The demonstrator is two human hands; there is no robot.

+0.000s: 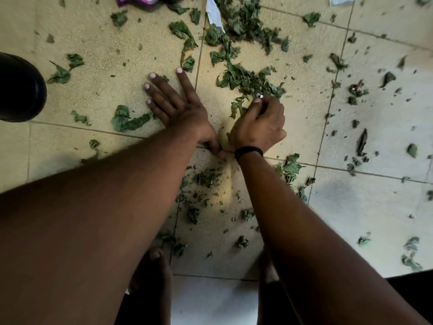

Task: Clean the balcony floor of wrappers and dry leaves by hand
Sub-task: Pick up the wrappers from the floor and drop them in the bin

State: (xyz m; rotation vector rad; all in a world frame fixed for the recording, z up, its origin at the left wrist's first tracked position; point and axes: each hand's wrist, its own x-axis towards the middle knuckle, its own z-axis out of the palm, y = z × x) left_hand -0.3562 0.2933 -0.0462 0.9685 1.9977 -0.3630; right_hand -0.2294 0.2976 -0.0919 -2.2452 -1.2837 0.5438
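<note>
Left hand (180, 109) flat, fingers spread; right hand (260, 123) apparently pinches leaves (248, 80).

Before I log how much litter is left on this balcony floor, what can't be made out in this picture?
- Head view: what the right hand pinches; its curled fingers hide all but a small white speck.
- The purple wrapper, cut off by the top edge.
- The white paper, partly cut off there and overlapped by leaves.
- The black object, cut off by the left edge.
- Floor under both forearms.
</note>
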